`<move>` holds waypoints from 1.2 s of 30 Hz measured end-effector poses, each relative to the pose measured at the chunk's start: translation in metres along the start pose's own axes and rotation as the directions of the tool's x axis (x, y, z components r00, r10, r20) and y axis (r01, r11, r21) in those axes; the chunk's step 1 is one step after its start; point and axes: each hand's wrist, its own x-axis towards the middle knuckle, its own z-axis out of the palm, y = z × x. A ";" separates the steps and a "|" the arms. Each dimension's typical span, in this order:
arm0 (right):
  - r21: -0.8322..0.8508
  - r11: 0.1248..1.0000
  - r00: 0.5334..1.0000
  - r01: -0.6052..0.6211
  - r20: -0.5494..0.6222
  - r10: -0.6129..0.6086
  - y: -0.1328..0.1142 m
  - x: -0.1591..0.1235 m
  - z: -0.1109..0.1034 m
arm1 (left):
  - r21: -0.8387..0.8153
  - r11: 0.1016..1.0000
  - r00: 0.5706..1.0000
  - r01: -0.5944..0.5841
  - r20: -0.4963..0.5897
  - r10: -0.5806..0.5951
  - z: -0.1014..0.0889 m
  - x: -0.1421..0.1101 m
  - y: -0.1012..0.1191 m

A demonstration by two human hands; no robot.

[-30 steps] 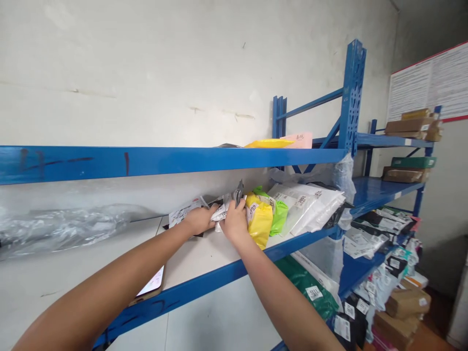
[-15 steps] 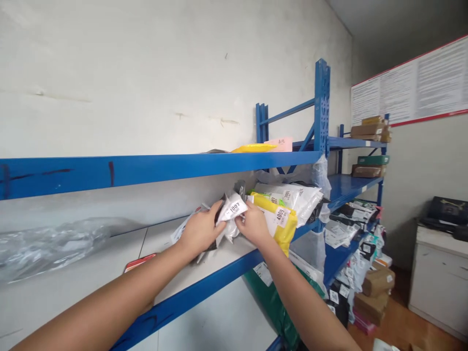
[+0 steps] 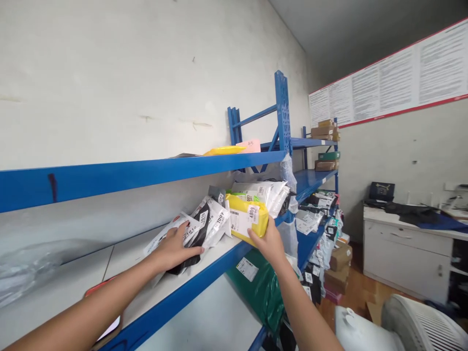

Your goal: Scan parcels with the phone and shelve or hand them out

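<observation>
My right hand grips the lower right end of a yellow mailer bag labelled 4009, thumb on its front. My left hand lies over a white parcel bag labelled 1012, its thumb and fingers apart and its thumb against a black parcel bag. Between the hands leans a white parcel bag labelled 1007. More white mailers stand behind the yellow one. All of them rest on the rack's middle shelf.
The upper blue shelf beam runs above my hands. A phone lies under my left forearm, with clear plastic farther left. Below hangs a green parcel bag. A white fan stands at lower right, before a cabinet.
My view has swung right. My hands have let go of the 1007 parcel; the left has moved left onto other parcels, and the right has taken hold of the yellow mailer.
</observation>
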 end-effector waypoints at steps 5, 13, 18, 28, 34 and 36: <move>-0.043 0.996 0.997 0.077 0.027 -0.076 -0.033 0.020 0.030 | -0.003 1.000 1.000 0.025 -0.018 -0.025 0.000 -0.002 0.003; -0.204 0.978 0.942 0.039 0.333 0.032 -0.034 0.026 0.063 | 0.003 1.000 0.999 -0.017 -0.033 0.017 0.003 -0.013 0.001; -0.154 0.974 0.986 0.164 0.026 -0.162 -0.024 0.049 0.048 | -0.080 0.997 1.000 -0.020 0.005 0.020 -0.007 -0.018 0.000; 0.036 0.952 0.952 0.305 -0.003 -0.305 -0.031 0.073 0.044 | -0.186 0.982 0.997 0.041 0.070 -0.028 -0.026 -0.040 -0.031; 0.062 0.951 0.941 0.302 0.143 -0.308 -0.091 0.027 0.019 | -0.106 0.993 0.998 0.055 -0.015 -0.057 -0.056 -0.052 -0.050; 0.028 0.976 0.920 0.215 0.330 -0.213 -0.096 0.020 0.021 | -0.027 0.999 0.999 0.044 -0.022 -0.044 -0.060 -0.052 -0.055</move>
